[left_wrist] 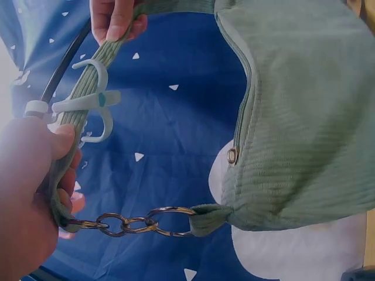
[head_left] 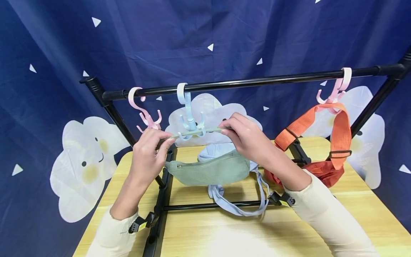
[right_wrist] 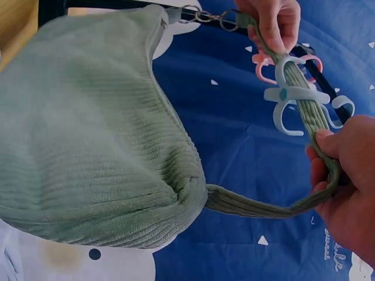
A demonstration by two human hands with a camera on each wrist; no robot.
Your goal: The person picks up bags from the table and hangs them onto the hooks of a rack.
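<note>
A green corduroy shoulder bag point(head_left: 208, 172) hangs by its strap point(left_wrist: 88, 82), which stretches between both hands. My left hand point(head_left: 146, 155) pinches the strap left of the light blue hook hanger point(head_left: 191, 123), close to the metal chain point(left_wrist: 137, 223) that links strap and bag. Right of the hanger, my right hand point(head_left: 248, 139) grips the same strap between thumb and fingers. Between the hands, the strap lies across the hanger's lower prongs point(right_wrist: 287, 120). The bag's zipped edge faces up, its zipper pull point(left_wrist: 232, 156) near the chain end.
The hanger hangs from a black rail point(head_left: 257, 82). On it are a pink hanger point(head_left: 147, 116) at left and another pink hanger point(head_left: 335, 89) at right, bearing an orange-strapped red bag point(head_left: 325, 173). A light blue bag point(head_left: 221, 194) is behind the green one, over the wooden table point(head_left: 205, 235).
</note>
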